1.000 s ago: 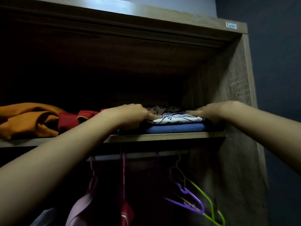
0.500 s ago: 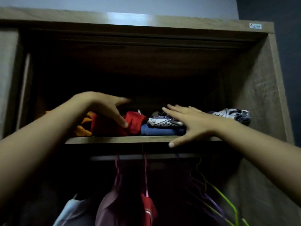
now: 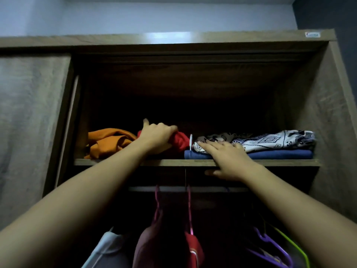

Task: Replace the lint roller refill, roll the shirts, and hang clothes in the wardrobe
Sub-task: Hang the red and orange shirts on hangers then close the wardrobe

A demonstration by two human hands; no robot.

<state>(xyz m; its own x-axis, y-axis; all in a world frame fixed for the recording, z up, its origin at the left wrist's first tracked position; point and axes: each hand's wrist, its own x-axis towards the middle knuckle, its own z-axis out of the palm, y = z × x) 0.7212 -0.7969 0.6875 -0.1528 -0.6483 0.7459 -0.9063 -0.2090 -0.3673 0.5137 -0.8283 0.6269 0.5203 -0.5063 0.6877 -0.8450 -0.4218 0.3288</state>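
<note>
Top shelf of the wardrobe: our left hand (image 3: 156, 136) curls its fingers (image 3: 170, 130) over a crumpled red cloth garment (image 3: 181, 142). The garment lies on the brown wooden shelf (image 3: 108, 162), between a rumpled orange cloth garment (image 3: 110, 142) and a folded stack. Our right hand (image 3: 228, 159) lies flat against the front of that stack with its fingers straight, holding nothing, and its thumb hangs below the shelf edge. The stack is a folded white cloth garment with a black print (image 3: 270, 141) on top of a folded blue cloth garment (image 3: 280, 154).

We judge the step in hand to be shifting the red piece on the shelf. To do it well, we would keep the flat hand braced on the stack so the folds do not slide. We would also lift the red cloth rather than drag it, since it sits just beside its neighbours on both sides.

Below the shelf a metal hanging rail (image 3: 202, 189) carries pink plastic hangers (image 3: 157, 200) with a maroon garment (image 3: 146, 244) among the hung clothes. A purple plastic hanger (image 3: 274, 246) and a green plastic hanger (image 3: 297, 246) show lower right. A grey wood-grain sliding door (image 3: 29, 122) covers the wardrobe's left part, and a pale blue wall (image 3: 173, 14) rises above the dim interior.
</note>
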